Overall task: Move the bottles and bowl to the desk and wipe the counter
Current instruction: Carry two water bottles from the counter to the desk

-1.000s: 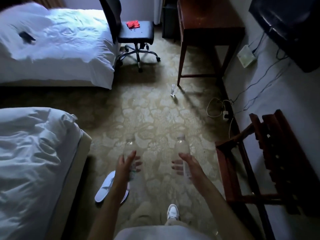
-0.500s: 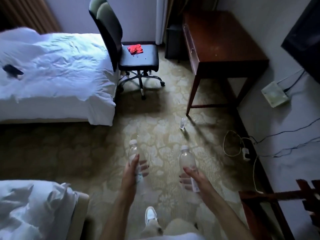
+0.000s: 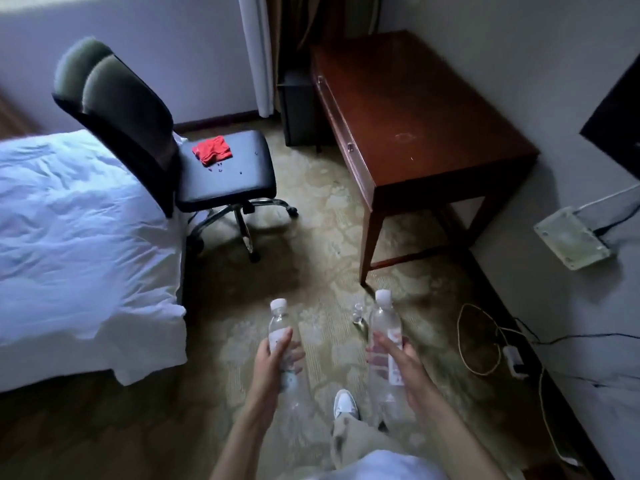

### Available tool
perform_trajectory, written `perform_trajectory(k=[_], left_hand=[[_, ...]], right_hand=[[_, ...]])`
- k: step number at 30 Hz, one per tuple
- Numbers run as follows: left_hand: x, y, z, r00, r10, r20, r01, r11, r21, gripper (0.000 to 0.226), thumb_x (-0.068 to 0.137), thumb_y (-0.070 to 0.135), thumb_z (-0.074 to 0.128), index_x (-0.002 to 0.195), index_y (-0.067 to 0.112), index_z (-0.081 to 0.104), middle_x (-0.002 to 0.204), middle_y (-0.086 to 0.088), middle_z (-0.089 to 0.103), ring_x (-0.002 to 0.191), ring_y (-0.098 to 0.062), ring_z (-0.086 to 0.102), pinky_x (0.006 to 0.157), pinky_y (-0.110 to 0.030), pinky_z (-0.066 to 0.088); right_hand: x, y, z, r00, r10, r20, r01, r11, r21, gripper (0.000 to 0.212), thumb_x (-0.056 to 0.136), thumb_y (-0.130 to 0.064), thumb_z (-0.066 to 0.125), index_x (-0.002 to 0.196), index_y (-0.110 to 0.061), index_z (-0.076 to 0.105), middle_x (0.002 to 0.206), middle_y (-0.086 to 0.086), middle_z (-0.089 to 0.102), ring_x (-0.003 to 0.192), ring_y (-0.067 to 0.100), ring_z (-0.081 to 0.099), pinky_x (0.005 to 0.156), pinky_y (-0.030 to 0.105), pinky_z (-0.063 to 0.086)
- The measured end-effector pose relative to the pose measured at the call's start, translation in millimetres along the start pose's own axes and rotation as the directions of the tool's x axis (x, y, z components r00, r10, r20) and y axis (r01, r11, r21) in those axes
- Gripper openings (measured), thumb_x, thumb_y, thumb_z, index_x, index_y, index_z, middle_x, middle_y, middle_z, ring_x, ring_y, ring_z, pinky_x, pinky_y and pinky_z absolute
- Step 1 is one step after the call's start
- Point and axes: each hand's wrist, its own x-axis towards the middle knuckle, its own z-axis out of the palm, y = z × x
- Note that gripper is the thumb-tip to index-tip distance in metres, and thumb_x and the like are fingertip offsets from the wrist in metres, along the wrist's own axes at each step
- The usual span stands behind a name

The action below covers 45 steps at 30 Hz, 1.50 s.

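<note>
My left hand (image 3: 273,358) grips a clear plastic bottle (image 3: 278,323) with a white cap, held upright above the carpet. In my right hand (image 3: 398,358) is a second clear bottle (image 3: 382,317), also upright, fingers curled round its labelled middle. The dark wooden desk (image 3: 415,109) stands ahead on the right against the wall, its top bare. A red cloth (image 3: 212,150) lies on the seat of the black office chair (image 3: 225,174). No bowl or counter is in view.
A small clear glass-like object (image 3: 357,311) stands on the carpet near the desk's front leg. A white bed (image 3: 79,237) fills the left. Cables and a power strip (image 3: 512,355) trail along the right wall. My white shoe (image 3: 344,405) is on the patterned carpet.
I have walked forward with both bottles; the desk and chair are nearer and larger. The near bed and the wooden rack have dropped out of view. Both grips are unchanged.
</note>
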Motion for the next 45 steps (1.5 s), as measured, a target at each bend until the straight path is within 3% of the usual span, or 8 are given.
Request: perform_trajectory(k=[9, 14, 19, 25, 32, 37, 41, 45], left_hand=[[199, 144, 57, 0.996, 0.079, 0.047, -0.085, 0.984, 0.153, 0.038, 0.088, 0.042, 0.064, 0.112, 0.013, 0.063, 0.096, -0.008, 0.072, 0.08, -0.018, 0.068, 0.071, -0.035, 0.055], [324, 191, 84, 0.985, -0.041, 0.166, 0.013, 0.985, 0.169, 0.048, 0.085, 0.044, 0.069, 0.117, 0.009, 0.061, 0.093, -0.011, 0.071, 0.078, -0.02, 0.068, 0.07, -0.037, 0.055], [440, 269, 124, 0.939, -0.077, 0.335, -0.018, 0.963, 0.27, 0.044, 0.083, 0.044, 0.069, 0.114, 0.014, 0.059, 0.099, -0.013, 0.069, 0.08, -0.022, 0.068, 0.065, -0.034, 0.057], [554, 341, 221, 0.787, -0.161, 0.595, -0.16, 0.879, 0.45, 0.059, 0.073, 0.052, 0.074, 0.117, 0.016, 0.057, 0.111, -0.016, 0.067, 0.092, -0.025, 0.067, 0.078, -0.039, 0.055], [651, 352, 342, 0.655, -0.161, 0.738, -0.362, 0.791, 0.493, 0.052, 0.074, 0.029, 0.081, 0.117, 0.014, 0.056, 0.108, -0.006, 0.072, 0.097, -0.021, 0.071, 0.071, -0.025, 0.055], [711, 354, 407, 0.509, -0.23, 0.83, -0.516, 0.69, 0.508, 0.059, 0.07, 0.016, 0.084, 0.119, 0.009, 0.05, 0.109, -0.005, 0.066, 0.089, -0.007, 0.07, 0.077, -0.028, 0.059], [745, 356, 453, 0.365, -0.259, 0.894, -0.673, 0.59, 0.446, 0.08, 0.055, 0.045, 0.09, 0.114, 0.012, 0.047, 0.107, -0.004, 0.064, 0.09, -0.011, 0.069, 0.078, -0.031, 0.059], [764, 344, 492, 0.24, -0.298, 0.924, -0.806, 0.469, 0.36, 0.059, 0.07, 0.016, 0.085, 0.11, 0.013, 0.043, 0.101, 0.006, 0.061, 0.084, -0.009, 0.066, 0.065, -0.02, 0.054]], right_hand=[[173, -170, 43, 0.992, -0.084, -0.097, 0.091, 0.993, 0.07, 0.065, 0.064, -0.058, 0.074, 0.109, -0.012, 0.065, 0.1, 0.02, 0.068, 0.093, 0.035, 0.065, 0.095, 0.053, 0.048], [261, -203, 59, 0.962, -0.042, -0.268, 0.092, 0.979, 0.179, 0.071, 0.062, -0.057, 0.08, 0.114, -0.012, 0.065, 0.097, 0.01, 0.072, 0.091, 0.025, 0.067, 0.086, 0.04, 0.051], [325, -260, 83, 0.877, -0.06, -0.476, 0.173, 0.965, 0.196, 0.094, 0.035, -0.066, 0.078, 0.112, -0.016, 0.059, 0.113, 0.009, 0.064, 0.107, 0.023, 0.056, 0.091, 0.035, 0.042], [399, -321, 75, 0.802, -0.05, -0.595, 0.172, 0.974, 0.15, 0.079, 0.062, -0.061, 0.077, 0.125, -0.024, 0.048, 0.114, -0.003, 0.063, 0.104, 0.011, 0.059, 0.08, 0.028, 0.044], [487, -365, 36, 0.711, -0.054, -0.701, 0.191, 0.974, 0.118, 0.06, 0.077, -0.018, 0.079, 0.123, -0.015, 0.041, 0.113, 0.002, 0.06, 0.09, 0.003, 0.057, 0.061, 0.011, 0.042], [540, -381, 8, 0.624, -0.055, -0.78, 0.199, 0.976, 0.09, 0.069, 0.072, -0.017, 0.084, 0.125, -0.016, 0.04, 0.111, -0.002, 0.058, 0.103, 0.016, 0.059, 0.083, 0.025, 0.046], [559, -393, 0, 0.554, -0.07, -0.83, 0.187, 0.981, 0.042, 0.074, 0.067, -0.016, 0.087, 0.123, -0.018, 0.039, 0.114, -0.005, 0.055, 0.104, 0.011, 0.056, 0.08, 0.018, 0.044], [574, -402, 0, 0.461, -0.077, -0.884, 0.186, 0.983, 0.011, 0.08, 0.063, -0.012, 0.089, 0.126, -0.018, 0.04, 0.113, -0.007, 0.055, 0.103, 0.006, 0.055, 0.086, 0.017, 0.044]])
